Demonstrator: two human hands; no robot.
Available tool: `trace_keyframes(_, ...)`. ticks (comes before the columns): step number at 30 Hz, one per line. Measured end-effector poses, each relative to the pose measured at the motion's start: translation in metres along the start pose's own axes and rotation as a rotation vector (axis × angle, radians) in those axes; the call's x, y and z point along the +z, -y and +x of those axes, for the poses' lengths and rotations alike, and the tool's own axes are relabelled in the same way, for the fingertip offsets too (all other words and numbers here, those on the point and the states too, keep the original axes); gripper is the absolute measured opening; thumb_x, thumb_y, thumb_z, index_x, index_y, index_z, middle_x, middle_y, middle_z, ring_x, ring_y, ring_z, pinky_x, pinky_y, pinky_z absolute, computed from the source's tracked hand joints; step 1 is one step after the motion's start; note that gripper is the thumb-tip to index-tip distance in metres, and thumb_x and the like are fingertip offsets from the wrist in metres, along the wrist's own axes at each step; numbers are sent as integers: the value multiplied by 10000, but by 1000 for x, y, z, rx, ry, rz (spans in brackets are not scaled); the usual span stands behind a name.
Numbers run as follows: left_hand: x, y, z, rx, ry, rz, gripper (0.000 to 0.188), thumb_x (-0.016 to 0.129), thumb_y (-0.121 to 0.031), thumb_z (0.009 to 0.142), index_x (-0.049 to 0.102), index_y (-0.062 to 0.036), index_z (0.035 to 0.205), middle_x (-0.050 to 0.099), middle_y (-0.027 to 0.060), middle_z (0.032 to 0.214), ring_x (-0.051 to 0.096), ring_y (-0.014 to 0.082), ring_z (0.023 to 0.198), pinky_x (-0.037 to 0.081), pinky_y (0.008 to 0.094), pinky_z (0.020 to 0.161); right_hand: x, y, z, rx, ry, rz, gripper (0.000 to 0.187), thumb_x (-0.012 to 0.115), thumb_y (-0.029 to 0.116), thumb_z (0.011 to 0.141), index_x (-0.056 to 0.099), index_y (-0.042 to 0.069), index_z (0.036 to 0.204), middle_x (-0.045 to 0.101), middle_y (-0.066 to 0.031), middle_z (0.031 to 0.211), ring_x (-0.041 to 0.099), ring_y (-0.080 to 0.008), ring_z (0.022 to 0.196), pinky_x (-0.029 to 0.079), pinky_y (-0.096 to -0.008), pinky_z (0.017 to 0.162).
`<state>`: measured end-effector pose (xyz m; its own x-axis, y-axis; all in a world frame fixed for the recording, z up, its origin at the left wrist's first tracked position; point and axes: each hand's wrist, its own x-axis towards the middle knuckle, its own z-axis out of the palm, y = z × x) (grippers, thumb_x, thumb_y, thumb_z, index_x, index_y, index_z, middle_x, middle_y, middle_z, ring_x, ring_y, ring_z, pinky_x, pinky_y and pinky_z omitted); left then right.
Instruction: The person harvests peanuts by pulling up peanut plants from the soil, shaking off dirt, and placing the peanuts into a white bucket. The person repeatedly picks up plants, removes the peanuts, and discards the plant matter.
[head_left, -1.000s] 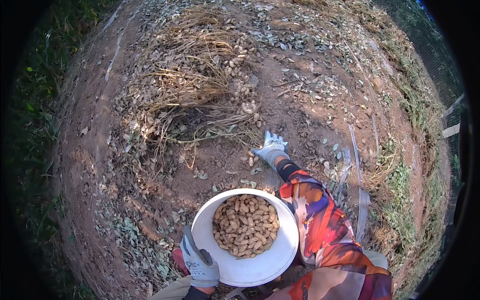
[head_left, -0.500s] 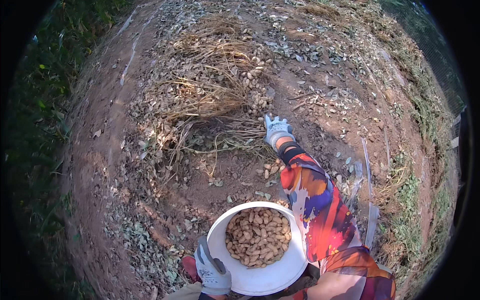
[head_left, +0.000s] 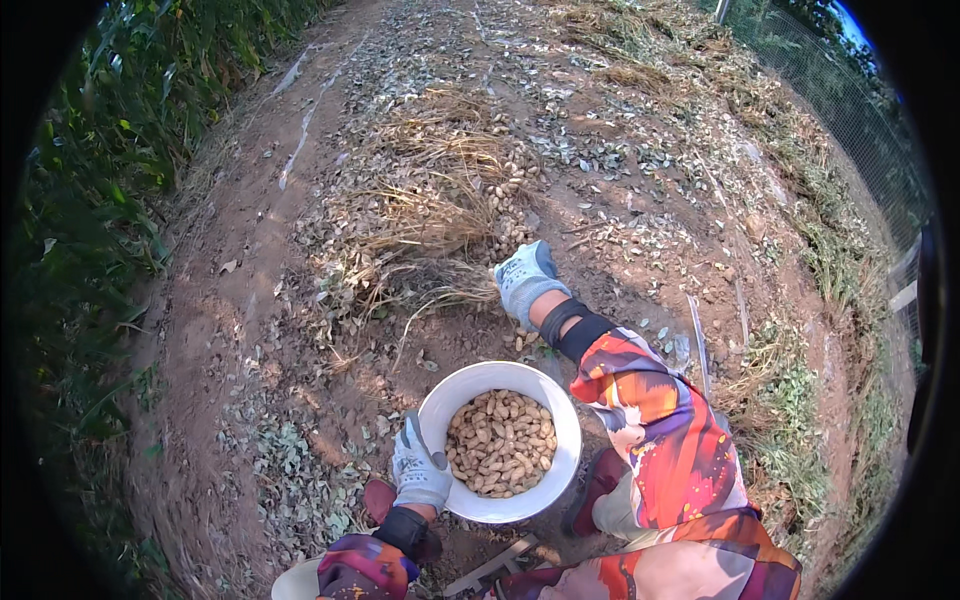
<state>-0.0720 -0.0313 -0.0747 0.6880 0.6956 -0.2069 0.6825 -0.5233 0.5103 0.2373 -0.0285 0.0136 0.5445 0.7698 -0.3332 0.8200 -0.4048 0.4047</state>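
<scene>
A round white bucket [head_left: 571, 425] stands in front of me with a heap of unshelled peanuts [head_left: 500, 443] inside. On its left rim is my left hand [head_left: 422, 470] in a grey-white work glove, thumb over the edge and fingers outside. My right hand [head_left: 527, 281], gloved too, reaches forward to the near right end of a pile of dried peanut plants [head_left: 430, 225]. Its fingers look curled in; whatever they hold is hidden. More peanuts [head_left: 512, 185] lie along the pile's right side, just beyond that hand.
Dry leaves and brown soil [head_left: 250, 300] surround the pile. Tall green plants [head_left: 90, 250] line the left side, and a mesh fence [head_left: 840, 120] the right. Strips of plastic film [head_left: 698, 335] lie on the ground. My dark red shoes [head_left: 598, 490] flank the bucket.
The view has tilted up, so the bucket appears higher. My right hand has drawn back slightly toward me, and its spread fingers have curled in. My left hand stays on the rim.
</scene>
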Motion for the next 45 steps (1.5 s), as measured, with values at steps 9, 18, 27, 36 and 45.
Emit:
trace_keyframes(9,-81,-88,94,369,-239,371,1142,735,-503,549,82,-133,1410,180,147,1421,147,324,1315,105,476,1055,-84,36,-103,-2,-154,-55,229,513,244,834,633,221,1027,632,21,970,574,-195,945,387,-392,720)
trace_keyframes(18,-17,-46,174,890,28,315,593,686,-419,596,543,-151,1105,419,94,1292,300,272,1259,117,472,1069,-32,64,-126,151,-46,219,538,602,445,714,495,108,1119,589,-38,962,515,-214,953,362,-419,750)
trace_keyframes(27,-32,-59,177,1108,217,244,657,640,-420,687,447,-185,1270,427,126,1291,406,300,1171,300,413,980,-9,71,-147,31,-298,132,346,602,341,735,522,103,974,543,-42,847,522,-215,810,350,-409,626)
trace_keyframes(36,-42,-31,219,524,169,223,313,585,-255,751,553,-102,1023,601,115,970,590,280,906,470,384,766,-18,31,-153,13,-501,556,558,658,214,697,475,27,1190,474,-170,1132,475,-340,1027,379,-433,857)
trace_keyframes(45,29,2,222,546,143,318,488,646,-342,689,551,-192,1144,407,92,1290,355,295,1194,258,436,998,8,22,-167,-128,-370,769,382,627,127,634,555,5,989,538,-147,963,558,-340,763,449,-406,654)
